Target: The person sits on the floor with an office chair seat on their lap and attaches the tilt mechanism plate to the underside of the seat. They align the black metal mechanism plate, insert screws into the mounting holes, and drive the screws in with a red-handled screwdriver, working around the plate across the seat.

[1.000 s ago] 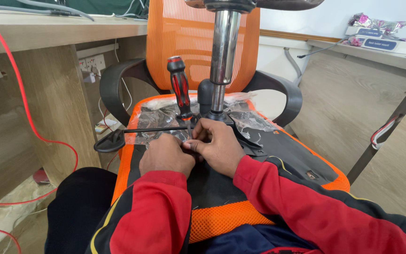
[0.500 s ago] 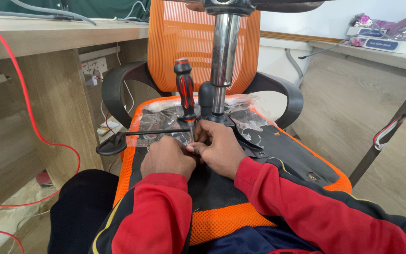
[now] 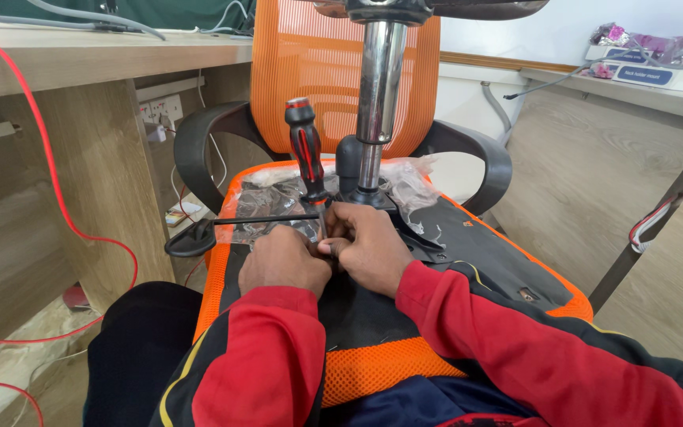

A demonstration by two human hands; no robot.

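1. Both hands huddle together on the underside of the upturned orange chair seat (image 3: 373, 368).
2. The left hand (image 3: 282, 261) is curled tight, fingers together; what they grip is hidden.
3. The right hand (image 3: 369, 245) pinches the shaft of the black-and-red screwdriver (image 3: 306, 158), which stands nearly upright.
4. Just beside it rises the chrome gas cylinder (image 3: 377, 87); crumpled clear plastic wrap (image 3: 278, 198) lies around the base.

Above my fingers (image 3: 333, 237): glossy chrome column (image 3: 379, 87), matt rubbery screwdriver handle (image 3: 305, 154); crinkled clear plastic wrap (image 3: 413, 178) beside them.
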